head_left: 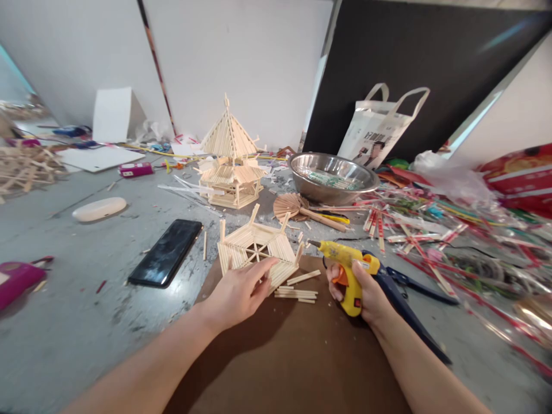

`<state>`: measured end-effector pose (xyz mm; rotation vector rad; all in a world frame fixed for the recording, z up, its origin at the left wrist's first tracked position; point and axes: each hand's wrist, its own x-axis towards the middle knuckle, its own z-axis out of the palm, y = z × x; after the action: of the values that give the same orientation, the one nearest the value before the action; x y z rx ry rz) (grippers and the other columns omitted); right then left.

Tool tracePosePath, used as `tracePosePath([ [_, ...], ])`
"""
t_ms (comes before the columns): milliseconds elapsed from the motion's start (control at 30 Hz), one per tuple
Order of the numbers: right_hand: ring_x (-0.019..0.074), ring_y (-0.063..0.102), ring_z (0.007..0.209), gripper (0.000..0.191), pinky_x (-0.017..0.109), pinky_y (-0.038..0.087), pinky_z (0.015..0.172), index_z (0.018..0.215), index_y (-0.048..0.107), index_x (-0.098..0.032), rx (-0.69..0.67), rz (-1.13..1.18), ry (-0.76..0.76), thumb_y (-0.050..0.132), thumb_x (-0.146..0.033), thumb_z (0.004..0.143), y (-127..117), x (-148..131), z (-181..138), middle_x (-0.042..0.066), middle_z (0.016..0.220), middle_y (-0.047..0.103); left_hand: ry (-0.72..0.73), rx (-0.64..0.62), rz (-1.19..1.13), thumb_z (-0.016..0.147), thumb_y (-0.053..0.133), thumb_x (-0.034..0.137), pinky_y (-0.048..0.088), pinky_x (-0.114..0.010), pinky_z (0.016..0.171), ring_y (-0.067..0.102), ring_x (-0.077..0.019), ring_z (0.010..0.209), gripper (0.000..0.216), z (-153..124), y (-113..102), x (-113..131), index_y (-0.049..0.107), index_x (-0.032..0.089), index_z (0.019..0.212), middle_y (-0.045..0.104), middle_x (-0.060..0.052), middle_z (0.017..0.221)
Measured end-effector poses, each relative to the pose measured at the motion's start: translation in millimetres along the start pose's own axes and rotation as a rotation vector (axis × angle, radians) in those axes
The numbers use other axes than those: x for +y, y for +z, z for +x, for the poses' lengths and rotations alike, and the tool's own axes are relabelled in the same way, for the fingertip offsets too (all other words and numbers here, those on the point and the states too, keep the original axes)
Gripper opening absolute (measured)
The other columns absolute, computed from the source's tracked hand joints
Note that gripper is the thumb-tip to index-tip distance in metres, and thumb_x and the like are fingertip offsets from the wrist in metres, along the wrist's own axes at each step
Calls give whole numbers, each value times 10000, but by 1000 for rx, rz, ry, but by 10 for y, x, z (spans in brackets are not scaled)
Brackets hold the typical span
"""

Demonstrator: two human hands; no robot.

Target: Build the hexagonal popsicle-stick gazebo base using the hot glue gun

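A yellow hot glue gun (348, 270) is gripped in my right hand (371, 296), its nozzle pointing left towards a hexagonal wooden-stick frame (282, 247). The frame has short upright posts at its corners and spokes in its centre. My left hand (239, 293) is at the frame's near side, fingers bent onto its edge; the fingertips are partly hidden. Several loose wooden sticks (295, 293) lie just right of my left hand on a brown board (276, 356). Behind the frame stands a tiered stick pavilion (230, 141) with a pointed roof.
A black phone (166, 253) and a white oval case (99, 209) lie left. Dark-handled cutters (409, 310) rest beside my right hand. Behind are a brown fan-shaped piece (291, 205), a metal bowl (302, 184) and a white bag (366, 129). Wrapped sticks (414, 236) clutter the right.
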<state>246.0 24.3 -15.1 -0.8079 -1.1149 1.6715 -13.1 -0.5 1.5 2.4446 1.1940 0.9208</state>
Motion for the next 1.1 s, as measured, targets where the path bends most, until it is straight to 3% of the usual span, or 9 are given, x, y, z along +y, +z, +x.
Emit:
tracePosePath([
  [333,72,472,388,372,218,337,384,686,559,-158,23,-16,-6,466,-517,712,-2,1,14,6,654,526,-28,-5,-4,801,375,175,477,-234,631,585,-109,702,352,7,-20,24,401,144,1150,620,-57,888],
  [867,71,476,387,371,220,346,390,695,565,-156,10,-23,3,465,-513,713,-19,15,28,10,677,544,-11,-8,-16,806,372,177,473,-241,690,581,-112,775,360,7,-17,21,388,138,1163,606,-72,968],
  [1100,78,472,378,386,226,356,384,676,564,-153,48,-58,9,478,-529,697,13,-12,15,13,644,551,-17,-15,-7,804,365,179,477,-252,674,580,-117,749,357,7,-24,26,393,128,1156,612,-69,904],
])
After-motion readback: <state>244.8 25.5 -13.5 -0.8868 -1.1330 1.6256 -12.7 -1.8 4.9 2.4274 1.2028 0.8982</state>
